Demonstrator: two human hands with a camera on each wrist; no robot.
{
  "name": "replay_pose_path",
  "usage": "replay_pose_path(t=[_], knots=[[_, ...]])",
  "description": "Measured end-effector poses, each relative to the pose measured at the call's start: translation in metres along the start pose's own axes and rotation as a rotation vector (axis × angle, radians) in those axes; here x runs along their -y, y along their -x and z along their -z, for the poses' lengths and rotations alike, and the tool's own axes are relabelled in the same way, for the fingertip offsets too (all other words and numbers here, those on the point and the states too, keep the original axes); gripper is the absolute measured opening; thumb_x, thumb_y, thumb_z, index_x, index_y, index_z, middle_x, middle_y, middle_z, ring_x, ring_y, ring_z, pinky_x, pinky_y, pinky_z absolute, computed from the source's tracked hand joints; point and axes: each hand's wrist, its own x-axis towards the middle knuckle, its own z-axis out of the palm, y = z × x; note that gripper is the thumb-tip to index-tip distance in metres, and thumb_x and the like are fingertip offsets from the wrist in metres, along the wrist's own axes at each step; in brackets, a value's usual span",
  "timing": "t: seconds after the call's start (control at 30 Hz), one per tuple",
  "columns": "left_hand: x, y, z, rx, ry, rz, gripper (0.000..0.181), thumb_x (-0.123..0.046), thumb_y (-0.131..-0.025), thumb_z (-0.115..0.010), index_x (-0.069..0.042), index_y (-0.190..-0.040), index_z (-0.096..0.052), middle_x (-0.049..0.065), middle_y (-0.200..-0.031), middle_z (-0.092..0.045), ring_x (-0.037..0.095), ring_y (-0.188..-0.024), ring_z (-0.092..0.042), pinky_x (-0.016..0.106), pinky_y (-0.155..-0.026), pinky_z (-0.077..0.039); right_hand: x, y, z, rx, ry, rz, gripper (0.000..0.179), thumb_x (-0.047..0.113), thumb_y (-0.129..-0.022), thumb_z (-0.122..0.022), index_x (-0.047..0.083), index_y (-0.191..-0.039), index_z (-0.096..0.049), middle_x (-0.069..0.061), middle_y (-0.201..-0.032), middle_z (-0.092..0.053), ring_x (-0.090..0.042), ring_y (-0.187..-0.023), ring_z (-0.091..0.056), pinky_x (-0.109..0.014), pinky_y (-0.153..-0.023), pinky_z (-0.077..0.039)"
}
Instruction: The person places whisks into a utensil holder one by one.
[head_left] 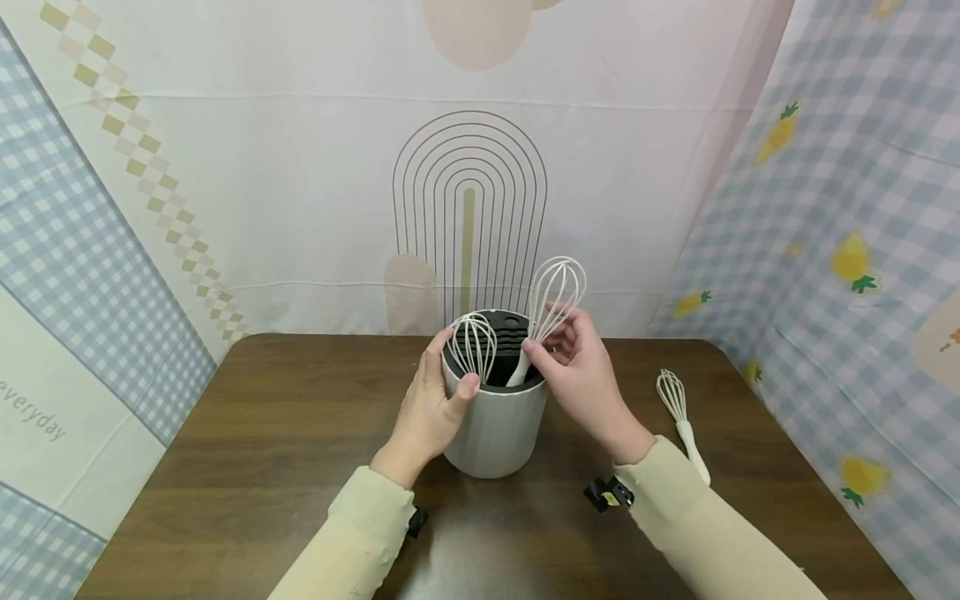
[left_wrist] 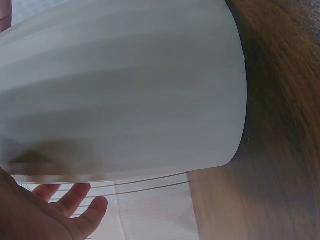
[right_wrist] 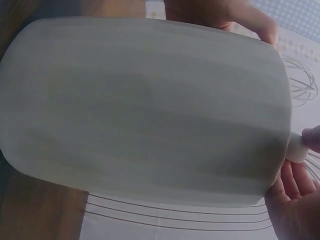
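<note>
A pale ribbed utensil holder (head_left: 495, 433) with a dark slotted insert (head_left: 504, 336) stands upright on the table. My left hand (head_left: 426, 408) grips its left side at the rim, thumb toward the front and fingers around the far side. Beside that thumb, a white whisk (head_left: 474, 346) stands in the holder with its wires up. Between thumb and fingers, my right hand (head_left: 588, 387) pinches a second, larger whisk (head_left: 557, 292) near the top of its handle. That handle slants into the holder's opening; its lower end is hidden inside.
A smaller whisk (head_left: 684, 425) lies on the brown wooden table (head_left: 300, 433), right of the holder and close to my right sleeve. Behind the table hangs a patterned white cloth (head_left: 315, 208); a blue checked cloth (head_left: 810, 208) hangs at the right.
</note>
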Motion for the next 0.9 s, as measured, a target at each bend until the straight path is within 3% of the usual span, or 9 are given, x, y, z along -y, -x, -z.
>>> replay_pose_path(t=[0.17,0.3,0.57,0.9], knots=[[-0.002,0.0,0.0,-0.008,0.002,-0.007,0.075,-0.066,-0.088,-0.044,-0.037,-0.151,-0.015,0.011,-0.147,-0.037,0.035,-0.122,-0.049,0.056,-0.09,-0.043,0.007,0.004,-0.002,0.031,0.078,0.037,0.054,-0.005,-0.087,-0.066,-0.007,-0.134,-0.037,-0.028,-0.109,-0.061,-0.034,-0.097,-0.062,-0.037,-0.08,-0.053],[-0.001,0.001,0.001,-0.001,-0.001,0.002,0.076,-0.067,-0.088,-0.043,-0.037,-0.152,-0.014,0.011,-0.147,-0.036,0.036,-0.123,-0.048,0.057,-0.09,-0.043,0.008,0.005,-0.003,0.07,0.111,0.078,0.065,-0.005,-0.083,-0.071,-0.005,-0.137,-0.035,-0.027,-0.11,-0.061,-0.036,-0.093,-0.063,-0.04,-0.08,-0.053],[-0.001,0.001,0.001,0.017,-0.006,0.024,0.073,-0.062,-0.089,-0.045,-0.039,-0.151,-0.013,0.01,-0.148,-0.035,0.034,-0.125,-0.047,0.057,-0.091,-0.042,0.011,0.007,0.0,0.129,0.15,0.076,0.08,0.0,-0.078,-0.078,0.0,-0.143,-0.031,-0.026,-0.123,-0.057,-0.038,-0.099,-0.062,-0.047,-0.084,-0.051],[-0.002,0.0,0.001,0.016,-0.007,0.019,0.074,-0.063,-0.088,-0.044,-0.039,-0.151,-0.013,0.01,-0.148,-0.035,0.034,-0.125,-0.046,0.057,-0.092,-0.041,0.011,0.01,0.015,0.053,0.173,0.17,0.066,0.001,-0.079,-0.077,-0.001,-0.136,-0.042,-0.021,-0.118,-0.059,-0.041,-0.101,-0.061,-0.049,-0.084,-0.05]])
